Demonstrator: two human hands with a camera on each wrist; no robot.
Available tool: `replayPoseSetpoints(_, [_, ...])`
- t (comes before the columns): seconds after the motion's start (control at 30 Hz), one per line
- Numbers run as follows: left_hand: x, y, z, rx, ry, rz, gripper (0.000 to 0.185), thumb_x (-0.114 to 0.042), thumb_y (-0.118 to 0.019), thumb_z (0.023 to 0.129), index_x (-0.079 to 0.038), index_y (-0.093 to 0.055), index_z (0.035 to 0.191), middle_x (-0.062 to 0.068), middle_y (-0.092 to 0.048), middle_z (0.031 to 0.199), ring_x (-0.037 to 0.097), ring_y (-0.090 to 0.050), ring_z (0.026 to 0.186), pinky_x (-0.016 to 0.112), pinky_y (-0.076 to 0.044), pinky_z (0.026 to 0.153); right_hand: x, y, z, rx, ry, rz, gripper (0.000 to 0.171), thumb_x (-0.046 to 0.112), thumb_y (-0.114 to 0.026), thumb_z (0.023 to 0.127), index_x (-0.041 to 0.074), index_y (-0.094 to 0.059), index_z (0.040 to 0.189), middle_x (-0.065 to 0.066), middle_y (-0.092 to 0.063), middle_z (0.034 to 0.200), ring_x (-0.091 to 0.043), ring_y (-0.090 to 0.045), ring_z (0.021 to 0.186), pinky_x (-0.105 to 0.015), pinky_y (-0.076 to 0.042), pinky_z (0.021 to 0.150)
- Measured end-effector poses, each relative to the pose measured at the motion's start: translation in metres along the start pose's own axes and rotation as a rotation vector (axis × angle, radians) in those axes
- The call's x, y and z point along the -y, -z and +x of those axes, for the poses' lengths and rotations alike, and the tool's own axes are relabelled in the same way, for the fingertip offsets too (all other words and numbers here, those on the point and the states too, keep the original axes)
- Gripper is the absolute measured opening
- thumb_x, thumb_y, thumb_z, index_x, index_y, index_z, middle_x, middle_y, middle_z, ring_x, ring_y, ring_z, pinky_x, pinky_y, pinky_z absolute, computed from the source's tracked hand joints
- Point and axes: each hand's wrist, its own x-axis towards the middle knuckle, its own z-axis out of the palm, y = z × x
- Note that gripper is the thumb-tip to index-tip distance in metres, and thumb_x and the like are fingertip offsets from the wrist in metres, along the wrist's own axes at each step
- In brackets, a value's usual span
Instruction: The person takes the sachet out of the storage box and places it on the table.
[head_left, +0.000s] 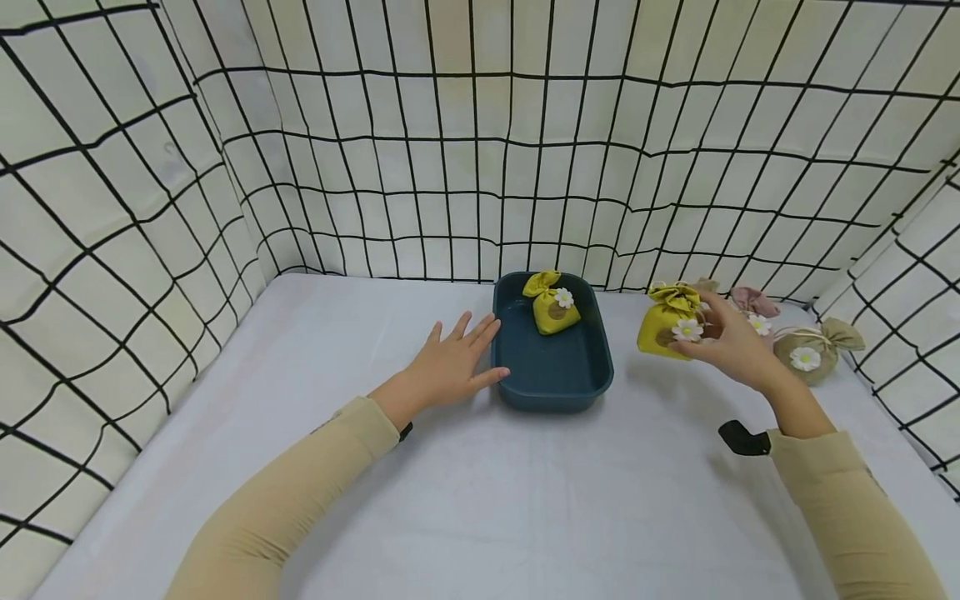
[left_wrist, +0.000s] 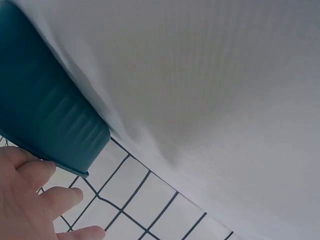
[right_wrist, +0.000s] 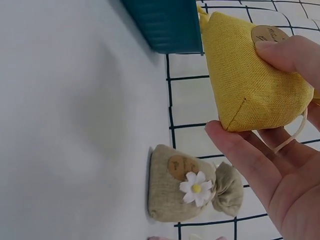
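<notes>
A white table [head_left: 465,500], walled by grid panels [head_left: 112,208] left, far and right, lies bare along its near side. The blue tray [head_left: 555,379], far centre, is touched at its left rim by the spread left hand [head_left: 450,367]. A yellow pouch [head_left: 663,329] is pinched, lifted, by the right hand [head_left: 731,342] just right of the tray.

yellow pouch [head_left: 666,328] — dark teal tray [head_left: 592,367]

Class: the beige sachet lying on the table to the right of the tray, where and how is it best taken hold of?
Probably at the cinched neck of the beige sachet, coming from above on its right end. It lies on its side, its gathered top pointing right; the narrow neck suits a pinch grip better than the full body.
</notes>
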Motion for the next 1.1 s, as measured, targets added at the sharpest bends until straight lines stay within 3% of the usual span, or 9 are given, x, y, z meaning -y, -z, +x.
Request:
replayPoseSetpoints(0.23, [0.001, -0.003, 0.0, -0.008, -0.003, 0.018, 0.085, -0.065, -0.036, 0.105, -0.012, -0.012, 0.166, 0.005, -0.01, 0.171, 0.036, -0.005, 0.156, 0.069, -0.011, 0.118, -0.008, 0.0, -0.006, 0.015, -0.051, -0.056, 0.081, 0.016, -0.074, 0.096, -0.007, -0.025, 0.156, -0.034, -0.047, 0.141, -0.049, -0.055, 0.122, -0.013, -0.049, 0.076])
replayPoseSetpoints(0.5, [0.002, -0.003, 0.0, -0.022, -0.013, 0.008, 0.085, -0.065, -0.037, 0.105, -0.011, -0.013, 0.166, 0.006, -0.011, 0.171, 0.037, -0.006, 0.156, 0.069, -0.012, 0.117, -0.016, -0.001, -0.011, 0.023, -0.085, -0.097, 0.073, 0.023, -0.074, 0.097, -0.006, -0.035, 0.152, -0.029, -0.052, 0.137, -0.049, -0.056, 0.123, -0.013, -0.047, 0.078])
replayPoseSetpoints(0.8, [0.001, -0.003, 0.0, -0.016, -0.013, 0.004, 0.085, -0.065, -0.037, 0.105, -0.011, -0.012, 0.166, 0.005, -0.01, 0.171, 0.037, -0.006, 0.156, 0.069, -0.012, 0.117, -0.032, 0.003, -0.014, 0.046, -0.138, -0.084, 0.084, 0.024, -0.074, 0.097, -0.008, -0.025, 0.157, -0.033, -0.045, 0.143, -0.049, -0.052, 0.126, -0.012, -0.045, 0.079])
replayPoseSetpoints(1.1, [0.0, -0.002, 0.0, -0.012, -0.011, -0.004, 0.085, -0.065, -0.037, 0.105, -0.012, -0.012, 0.166, 0.005, -0.01, 0.171, 0.037, -0.006, 0.156, 0.069, -0.012, 0.117, -0.043, -0.004, -0.015, 0.066, -0.143, -0.099, 0.085, 0.025, -0.075, 0.096, -0.013, -0.026, 0.155, -0.036, -0.047, 0.14, -0.049, -0.053, 0.125, -0.027, -0.05, 0.088])
